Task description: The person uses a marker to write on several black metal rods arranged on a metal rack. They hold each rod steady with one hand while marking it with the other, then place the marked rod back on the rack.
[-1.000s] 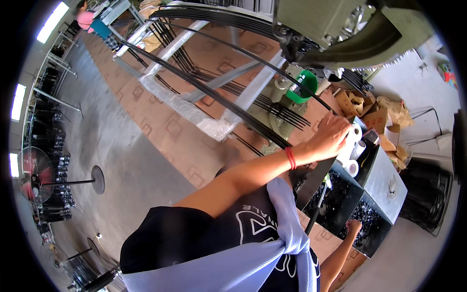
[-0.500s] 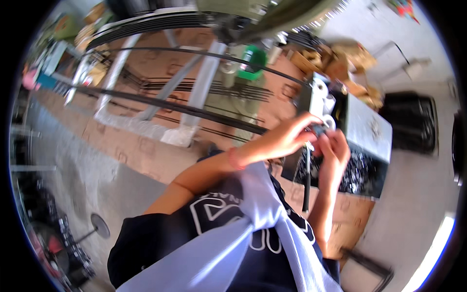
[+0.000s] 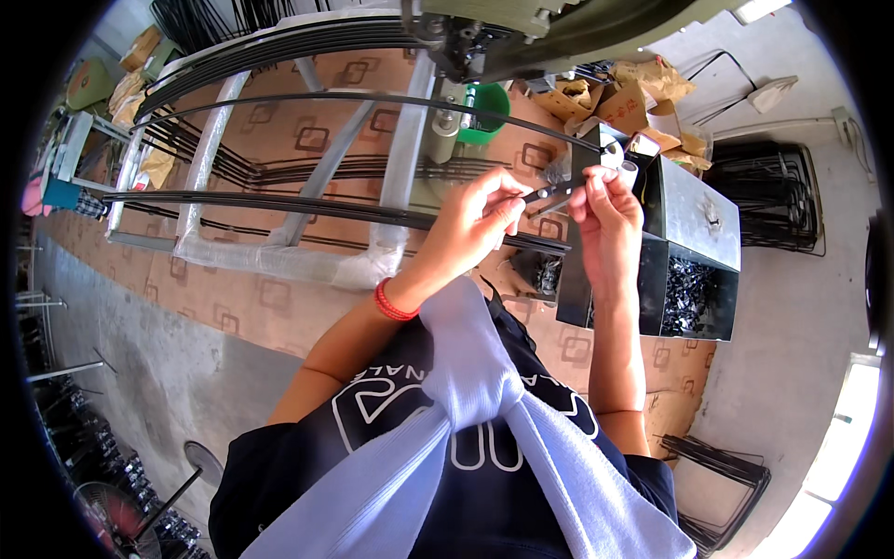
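In front of my chest, both hands work on one small dark metal piece (image 3: 538,195) with a shiny pin-like spot on it. My left hand (image 3: 477,219) comes from the left with a red bracelet on its wrist, thumb and fingers pinched on the piece's left end. My right hand (image 3: 607,212) is closed at its other end, fingertips pressed together. Whether this is one part or two joined parts, I cannot tell. Just past the hands, a long thin black rod (image 3: 372,96) ends near white rolls (image 3: 612,154). A bundle of black rods (image 3: 307,203) runs behind my left hand.
A plastic-wrapped metal rack (image 3: 289,264) carries the rods. Right of my hands stands a metal bin (image 3: 687,289) with many small dark parts. A green machine (image 3: 577,37) overhangs the far side, near a green container (image 3: 486,114) and cardboard boxes (image 3: 643,116). A fan (image 3: 107,517) stands lower left.
Both hands have moved left and away from the bin, to a spot nearer the rods. They are slightly farther apart, with the small dark piece now visible between them. The view has sharpened.
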Available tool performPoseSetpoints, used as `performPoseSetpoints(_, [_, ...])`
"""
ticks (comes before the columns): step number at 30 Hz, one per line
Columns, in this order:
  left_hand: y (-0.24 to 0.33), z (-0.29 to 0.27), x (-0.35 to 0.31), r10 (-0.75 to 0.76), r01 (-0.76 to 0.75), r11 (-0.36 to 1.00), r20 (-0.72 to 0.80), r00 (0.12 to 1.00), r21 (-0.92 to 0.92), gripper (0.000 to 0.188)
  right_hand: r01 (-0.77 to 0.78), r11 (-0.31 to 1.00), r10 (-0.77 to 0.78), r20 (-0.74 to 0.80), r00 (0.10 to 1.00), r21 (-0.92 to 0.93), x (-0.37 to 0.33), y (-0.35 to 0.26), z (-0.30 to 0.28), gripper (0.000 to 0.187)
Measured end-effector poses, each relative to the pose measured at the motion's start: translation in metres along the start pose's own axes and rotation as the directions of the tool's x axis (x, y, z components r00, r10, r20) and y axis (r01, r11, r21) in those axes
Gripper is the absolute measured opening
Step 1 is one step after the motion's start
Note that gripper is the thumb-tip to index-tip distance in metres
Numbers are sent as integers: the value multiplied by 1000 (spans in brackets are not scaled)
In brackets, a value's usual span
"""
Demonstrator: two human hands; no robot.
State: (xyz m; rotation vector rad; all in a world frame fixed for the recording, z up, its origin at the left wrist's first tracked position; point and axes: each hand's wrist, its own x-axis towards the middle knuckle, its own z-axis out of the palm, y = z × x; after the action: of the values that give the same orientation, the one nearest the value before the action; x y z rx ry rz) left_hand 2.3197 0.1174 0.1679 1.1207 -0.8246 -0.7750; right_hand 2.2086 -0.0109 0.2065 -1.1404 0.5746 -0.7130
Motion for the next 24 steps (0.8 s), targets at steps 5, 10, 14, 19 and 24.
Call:
performPoseSetpoints(5, [-33,-8,-13,95,-55,988,-282,955,144,13,-116,993,115,32,993,36,-19,72,63,24])
performPoseSetpoints(10, [-26,-53,-15,391,-238,569,-4,920,787,25,-207,978,206,36,978,20,38,97,79,27])
performPoseSetpoints(14, [-37,-89,-32,419,-94,226,-10,908,970,15,-294,942,323,210,923,-160,78,108,72,27])
performPoseSetpoints(19, [-39,-104,-45,343,-47,346,-80,936,937,11,-329,930,354,149,924,-166,88,114,77,30])
performPoseSetpoints(24, [-38,-105,-45,387,-50,333,-88,918,942,10,-313,931,336,105,936,-186,82,115,76,32])
